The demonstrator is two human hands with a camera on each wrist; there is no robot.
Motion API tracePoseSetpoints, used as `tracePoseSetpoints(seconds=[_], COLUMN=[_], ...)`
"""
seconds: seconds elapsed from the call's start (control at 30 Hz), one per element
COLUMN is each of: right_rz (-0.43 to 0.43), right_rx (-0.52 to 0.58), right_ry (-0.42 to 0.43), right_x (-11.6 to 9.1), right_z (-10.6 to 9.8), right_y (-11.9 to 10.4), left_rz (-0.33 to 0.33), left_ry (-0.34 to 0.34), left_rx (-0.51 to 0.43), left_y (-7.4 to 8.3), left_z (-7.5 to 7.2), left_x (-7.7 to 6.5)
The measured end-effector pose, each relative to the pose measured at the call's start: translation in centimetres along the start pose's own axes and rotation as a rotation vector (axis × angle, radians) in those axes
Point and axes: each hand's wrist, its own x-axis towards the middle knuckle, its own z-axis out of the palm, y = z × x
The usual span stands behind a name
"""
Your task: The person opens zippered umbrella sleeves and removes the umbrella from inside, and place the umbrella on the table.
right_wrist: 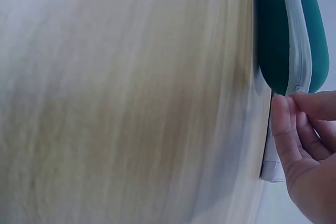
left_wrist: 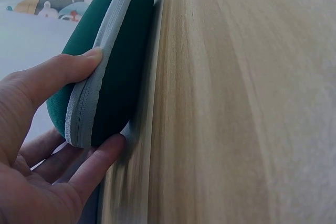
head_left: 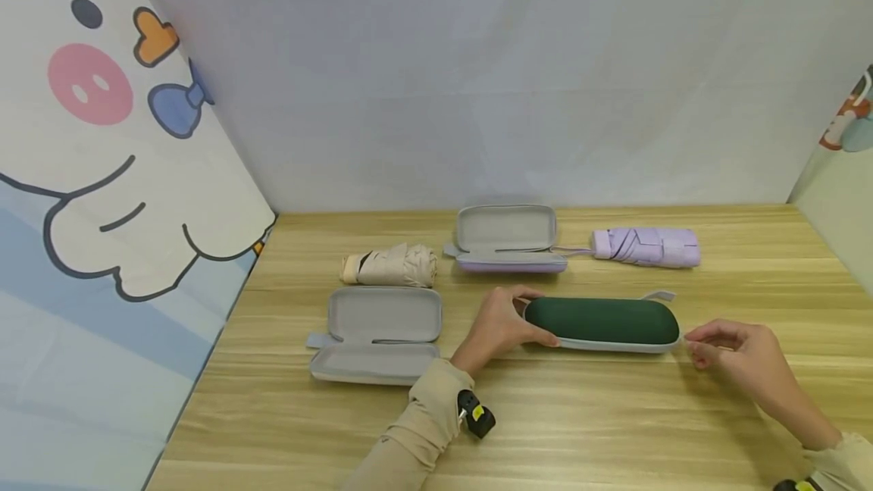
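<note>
A dark green zippered case, long with rounded ends, lies closed on the wooden table. Its pale grey zipper band runs along the side. My left hand grips the left end, thumb on the zipper band and fingers around the end. At the opposite end, the thumb and index finger of my right hand pinch at the small zipper pull, which the fingertips mostly hide. A grey fabric loop sticks out behind the case.
Left of the green case, a cream case lies open, with a folded beige umbrella behind it. Farther back stands an open lilac case. A folded lilac umbrella lies right of that. Walls of hanging cloth border the table.
</note>
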Motion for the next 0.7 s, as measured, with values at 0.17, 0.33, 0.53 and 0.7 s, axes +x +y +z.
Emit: tracePoseSetpoints(seconds=[0.17, 0.33, 0.53, 0.7], right_rz=[0.000, 0.007, -0.007, -0.014], right_rx=[0.007, -0.010, 0.014, 0.025], right_ry=[0.007, 0.012, 0.005, 0.007], right_x=[-0.07, -0.39, -0.66, -0.79], right_z=[0.17, 0.38, 0.57, 0.66], right_y=[-0.11, -0.29, -0.34, -0.40], left_rz=[-0.004, -0.011, -0.014, -0.011], left_ry=[0.003, 0.004, 0.010, 0.011], left_rx=[-0.002, -0.010, -0.015, -0.013], left_y=[-0.06, -0.04, -0.04, -0.13], left_z=[0.02, 0.01, 0.03, 0.08], left_x=[0.02, 0.02, 0.05, 0.08])
